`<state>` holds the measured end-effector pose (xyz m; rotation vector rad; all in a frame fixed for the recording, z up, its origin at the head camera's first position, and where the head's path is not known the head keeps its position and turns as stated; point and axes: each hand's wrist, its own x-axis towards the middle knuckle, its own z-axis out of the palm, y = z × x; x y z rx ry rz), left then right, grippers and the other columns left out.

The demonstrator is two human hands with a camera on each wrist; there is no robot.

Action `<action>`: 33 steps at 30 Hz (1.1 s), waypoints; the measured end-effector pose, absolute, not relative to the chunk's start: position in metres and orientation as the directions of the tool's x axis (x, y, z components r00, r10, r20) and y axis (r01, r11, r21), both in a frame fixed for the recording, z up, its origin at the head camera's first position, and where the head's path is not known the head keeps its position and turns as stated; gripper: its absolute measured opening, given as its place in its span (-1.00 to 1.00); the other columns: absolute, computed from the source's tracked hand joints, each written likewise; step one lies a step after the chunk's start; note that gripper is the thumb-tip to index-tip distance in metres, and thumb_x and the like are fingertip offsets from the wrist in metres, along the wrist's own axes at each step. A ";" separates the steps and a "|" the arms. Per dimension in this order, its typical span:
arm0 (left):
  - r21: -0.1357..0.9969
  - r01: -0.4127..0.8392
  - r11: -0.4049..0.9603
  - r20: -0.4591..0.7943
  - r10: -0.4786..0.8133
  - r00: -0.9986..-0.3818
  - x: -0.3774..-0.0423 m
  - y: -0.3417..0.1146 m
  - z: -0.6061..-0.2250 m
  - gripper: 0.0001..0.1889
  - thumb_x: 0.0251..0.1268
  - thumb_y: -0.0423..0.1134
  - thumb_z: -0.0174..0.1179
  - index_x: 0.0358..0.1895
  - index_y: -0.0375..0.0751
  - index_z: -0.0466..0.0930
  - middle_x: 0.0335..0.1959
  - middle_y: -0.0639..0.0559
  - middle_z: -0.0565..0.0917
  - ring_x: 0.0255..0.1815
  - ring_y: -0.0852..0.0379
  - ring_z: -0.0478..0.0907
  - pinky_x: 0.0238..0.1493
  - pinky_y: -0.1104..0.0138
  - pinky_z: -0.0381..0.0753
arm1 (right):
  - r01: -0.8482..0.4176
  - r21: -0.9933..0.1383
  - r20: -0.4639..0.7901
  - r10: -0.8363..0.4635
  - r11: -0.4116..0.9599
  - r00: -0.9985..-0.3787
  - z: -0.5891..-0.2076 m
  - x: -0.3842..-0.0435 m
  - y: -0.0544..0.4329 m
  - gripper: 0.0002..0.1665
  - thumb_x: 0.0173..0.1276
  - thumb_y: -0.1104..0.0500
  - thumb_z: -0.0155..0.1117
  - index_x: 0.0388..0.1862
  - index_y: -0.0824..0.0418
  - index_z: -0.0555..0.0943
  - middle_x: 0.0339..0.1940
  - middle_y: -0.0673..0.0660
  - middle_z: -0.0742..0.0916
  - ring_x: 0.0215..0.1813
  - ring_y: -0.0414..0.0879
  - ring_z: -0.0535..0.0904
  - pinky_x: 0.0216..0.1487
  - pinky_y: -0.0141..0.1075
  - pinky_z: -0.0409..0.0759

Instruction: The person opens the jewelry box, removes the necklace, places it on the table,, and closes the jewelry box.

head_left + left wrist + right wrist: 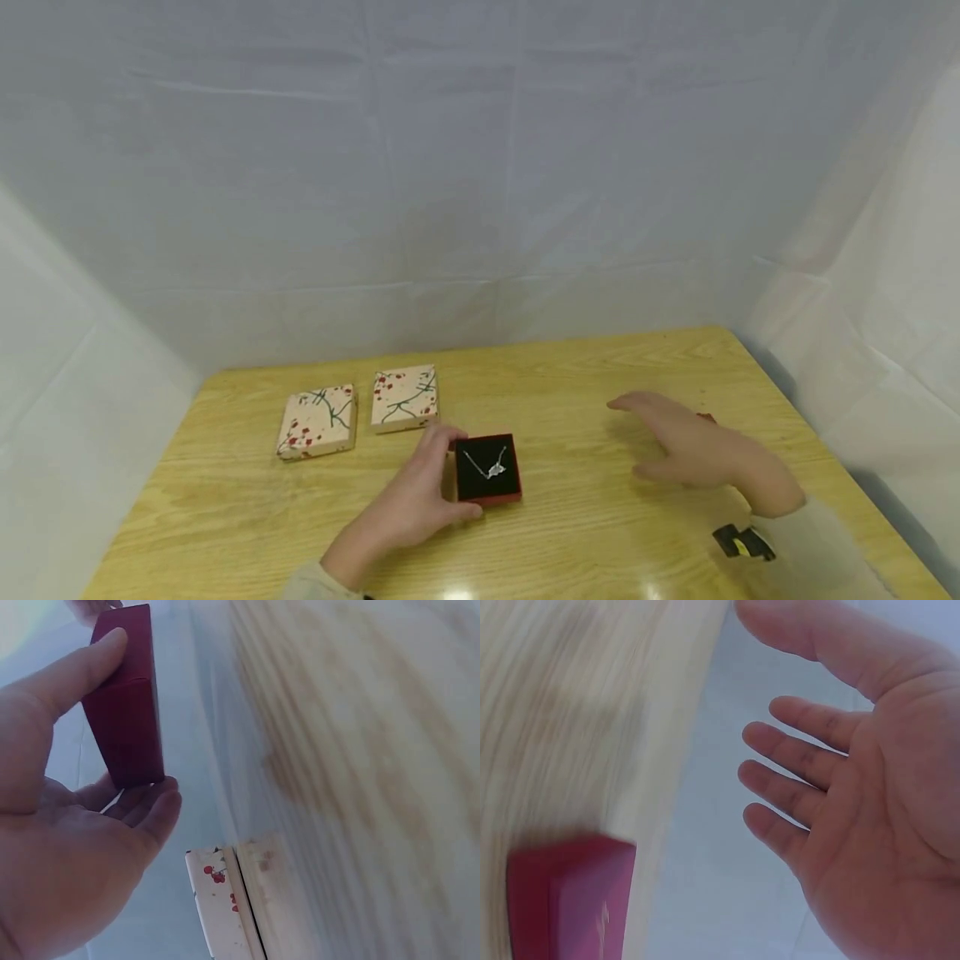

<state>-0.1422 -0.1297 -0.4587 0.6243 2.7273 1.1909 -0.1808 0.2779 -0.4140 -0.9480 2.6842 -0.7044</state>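
Observation:
My left hand (420,492) grips a small red jewelry box (501,501), thumb at the near side and fingers at the far left corner. The box has no lid on it; a silver necklace (496,471) with a pendant lies across its black insert (472,482). In the left wrist view, the thumb presses the red wall (127,735) of this box. Over the right part of the table, my right hand (690,450) is held with fingers extended and nothing in it. A red box lid (592,900) with gold marking shows beside it in the right wrist view, mostly hidden from the head view.
Two cream boxes with red blossoms and dark branches, the left one (318,421) and the right one (405,398), lie at the back left of the wooden table (570,400). White sheeting (450,167) encloses the back and sides.

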 end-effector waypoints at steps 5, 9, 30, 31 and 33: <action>0.710 0.339 0.617 0.063 0.424 -0.903 -0.141 -0.127 -0.460 -0.03 -0.03 -0.17 0.71 0.44 -0.30 0.32 0.37 -0.12 0.40 0.44 -0.19 0.43 0.49 -0.16 0.38 | -0.556 -0.535 -0.014 -0.665 0.636 -0.747 -0.417 -0.180 0.258 -0.22 0.49 0.08 0.44 0.57 0.26 0.37 0.50 0.18 0.52 0.50 0.22 0.41 0.37 0.22 0.49; 0.696 0.357 0.623 0.061 0.444 -0.894 -0.140 -0.124 -0.461 -0.03 -0.04 -0.17 0.71 0.43 -0.35 0.32 0.33 -0.14 0.42 0.40 -0.17 0.45 0.49 -0.12 0.40 | -0.591 -0.521 0.017 -0.685 0.616 -0.729 -0.421 -0.180 0.238 -0.31 0.50 0.10 0.43 0.50 0.30 0.46 0.43 0.14 0.59 0.44 0.16 0.49 0.37 0.17 0.53; 0.636 0.391 0.665 0.024 0.489 -0.872 -0.137 -0.117 -0.462 -0.02 -0.06 -0.05 0.73 0.38 -0.38 0.35 0.19 -0.12 0.46 0.23 -0.03 0.46 0.39 -0.07 0.52 | -0.699 -0.381 0.101 -0.724 0.606 -0.682 -0.436 -0.177 0.165 -0.56 0.44 0.07 0.49 0.22 0.19 0.69 0.11 0.01 0.71 0.20 -0.06 0.62 0.30 -0.07 0.63; 0.634 0.394 0.665 0.025 0.492 -0.870 -0.137 -0.117 -0.462 -0.03 -0.06 -0.06 0.73 0.37 -0.38 0.36 0.18 -0.12 0.46 0.23 -0.03 0.46 0.38 -0.07 0.53 | -0.706 -0.369 0.113 -0.725 0.605 -0.680 -0.438 -0.177 0.162 -0.58 0.44 0.06 0.50 0.19 0.18 0.70 0.09 0.00 0.72 0.18 -0.06 0.62 0.28 -0.08 0.64; 0.630 0.397 0.667 0.023 0.495 -0.869 -0.136 -0.117 -0.461 -0.03 -0.06 -0.06 0.73 0.37 -0.38 0.36 0.17 -0.12 0.46 0.22 -0.03 0.44 0.35 -0.07 0.55 | -0.714 -0.347 0.125 -0.724 0.609 -0.678 -0.441 -0.177 0.157 -0.61 0.43 0.04 0.51 0.15 0.16 0.72 0.06 -0.01 0.72 0.15 -0.09 0.63 0.26 -0.10 0.65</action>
